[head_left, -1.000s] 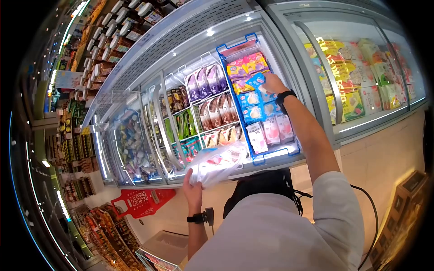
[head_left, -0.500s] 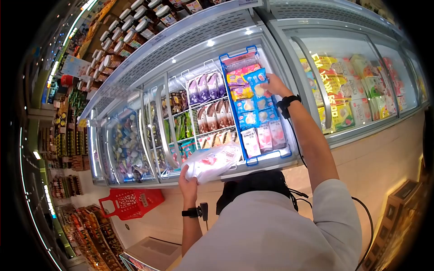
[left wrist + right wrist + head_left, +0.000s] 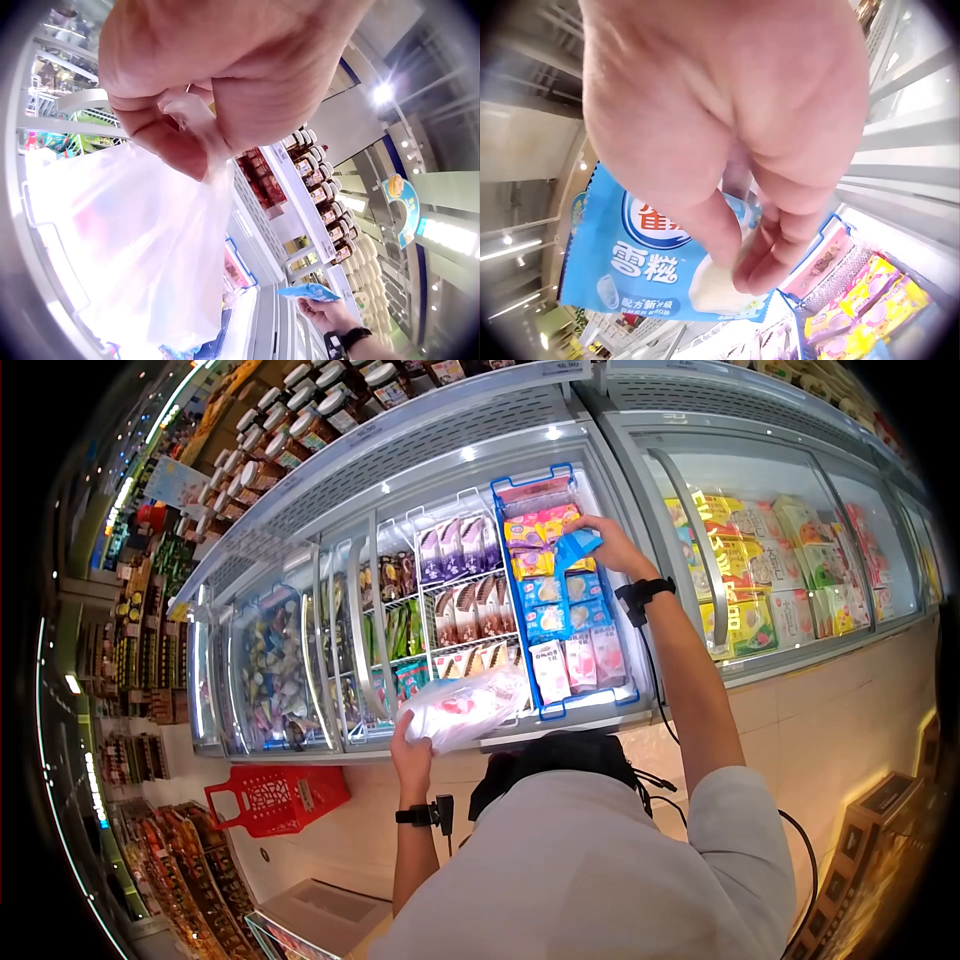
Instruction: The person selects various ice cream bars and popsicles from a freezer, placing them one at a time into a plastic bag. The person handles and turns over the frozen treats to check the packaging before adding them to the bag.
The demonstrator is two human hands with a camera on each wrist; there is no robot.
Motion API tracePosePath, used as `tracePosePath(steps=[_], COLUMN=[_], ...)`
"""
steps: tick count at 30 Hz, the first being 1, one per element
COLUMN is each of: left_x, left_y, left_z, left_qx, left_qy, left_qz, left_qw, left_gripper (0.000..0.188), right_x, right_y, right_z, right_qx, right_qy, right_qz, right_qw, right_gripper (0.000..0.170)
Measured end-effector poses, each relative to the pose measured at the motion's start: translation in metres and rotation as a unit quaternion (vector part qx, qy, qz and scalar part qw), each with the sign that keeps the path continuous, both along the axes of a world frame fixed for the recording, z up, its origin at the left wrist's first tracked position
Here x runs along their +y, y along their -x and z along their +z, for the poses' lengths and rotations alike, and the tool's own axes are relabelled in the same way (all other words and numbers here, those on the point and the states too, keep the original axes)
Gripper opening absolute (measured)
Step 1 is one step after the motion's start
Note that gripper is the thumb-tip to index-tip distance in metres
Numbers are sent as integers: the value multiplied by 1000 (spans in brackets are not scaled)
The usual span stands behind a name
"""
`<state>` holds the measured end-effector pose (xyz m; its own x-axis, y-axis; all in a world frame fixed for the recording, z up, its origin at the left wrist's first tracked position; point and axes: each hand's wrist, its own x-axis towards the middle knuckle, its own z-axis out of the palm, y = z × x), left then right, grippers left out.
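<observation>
My right hand (image 3: pixel 612 545) pinches a blue ice-cream packet (image 3: pixel 656 259) by its edge, thumb on one face and fingers on the other. The packet is tilted above a blue wire basket (image 3: pixel 518 630) in the open freezer. More blue packets (image 3: pixel 545 622) lie in that basket, between yellow and pink packets (image 3: pixel 530 532) and white-and-pink cartons (image 3: pixel 580 663). My left hand (image 3: pixel 411 750) grips the gathered top of a translucent plastic bag (image 3: pixel 142 240). The bag hangs over the freezer's near edge, with pink-red items showing dimly through it.
White wire racks (image 3: pixel 425 610) of purple, brown and green packs fill the freezer left of the basket. A glass-lidded freezer (image 3: pixel 790 550) adjoins at right. Jars (image 3: pixel 310 425) line the shelf behind. A red shopping basket (image 3: pixel 280 800) stands on the floor at left.
My right hand has lifted a blue packet up from the blue basket and turned it from facing me to edge-on. The left hand keeps its grip on the bag.
</observation>
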<state>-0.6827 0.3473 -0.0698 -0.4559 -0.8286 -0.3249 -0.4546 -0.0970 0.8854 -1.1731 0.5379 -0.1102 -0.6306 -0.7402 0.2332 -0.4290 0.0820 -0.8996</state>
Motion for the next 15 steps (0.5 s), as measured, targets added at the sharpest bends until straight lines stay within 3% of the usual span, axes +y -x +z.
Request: tracePosePath(steps=[9,15], left_x=[-1,-1], left_y=[-2,-3], left_z=[-4,-6], left_qx=[4,14], left_qy=[-4,-8], left_qz=[4,5], left_qw=[1000,1000], left_gripper=[68,68], right_x=[16,24], right_y=[-37,-51], right_z=[68,91], right_qx=[-32,-145], right_qy=[78,125], right_qz=[60,106], right_qw=[995,976], right_gripper=[26,23])
